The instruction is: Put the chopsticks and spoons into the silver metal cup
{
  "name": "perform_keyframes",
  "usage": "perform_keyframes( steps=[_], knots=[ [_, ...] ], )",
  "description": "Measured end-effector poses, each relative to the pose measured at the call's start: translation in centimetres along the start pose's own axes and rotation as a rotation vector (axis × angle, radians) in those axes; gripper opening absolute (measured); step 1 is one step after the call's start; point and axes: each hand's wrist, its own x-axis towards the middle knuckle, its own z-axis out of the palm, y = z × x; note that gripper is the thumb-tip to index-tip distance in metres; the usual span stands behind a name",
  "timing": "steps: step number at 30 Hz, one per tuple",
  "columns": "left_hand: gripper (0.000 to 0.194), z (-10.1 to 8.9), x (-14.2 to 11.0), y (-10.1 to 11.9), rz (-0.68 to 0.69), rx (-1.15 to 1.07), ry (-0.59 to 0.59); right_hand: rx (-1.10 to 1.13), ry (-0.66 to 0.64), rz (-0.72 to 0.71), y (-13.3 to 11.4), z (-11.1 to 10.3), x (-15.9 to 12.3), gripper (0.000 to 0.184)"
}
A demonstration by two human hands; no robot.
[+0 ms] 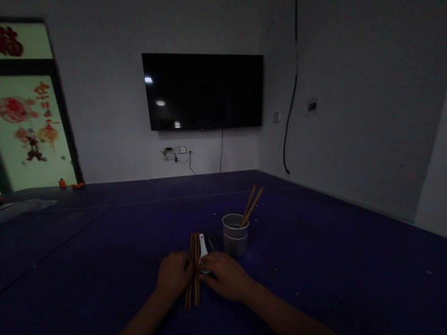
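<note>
Chopsticks [197, 285]: lying beside white spoon [203, 245], near grey cup [236, 244] | left hand [173, 274]: part-curled at chopsticks, unclear whether gripping | right hand [227, 275]: half-curled over spoon's bowl, unclear whether gripping

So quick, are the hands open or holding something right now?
Left hand: curled at the chopsticks; can't tell if it's gripping them.
Right hand: partly over the white spoon; can't tell if it's holding it.
</note>
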Motion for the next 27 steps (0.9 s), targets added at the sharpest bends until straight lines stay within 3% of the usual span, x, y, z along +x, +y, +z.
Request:
perform_keyframes(
  steps=[27],
  knots=[
    [0.027, -0.72, -0.37, 0.34, -0.063, 0.013, -0.025, 0.009, -0.032, 0.008, -0.35, -0.45, 0.0, 0.02]
  ],
)
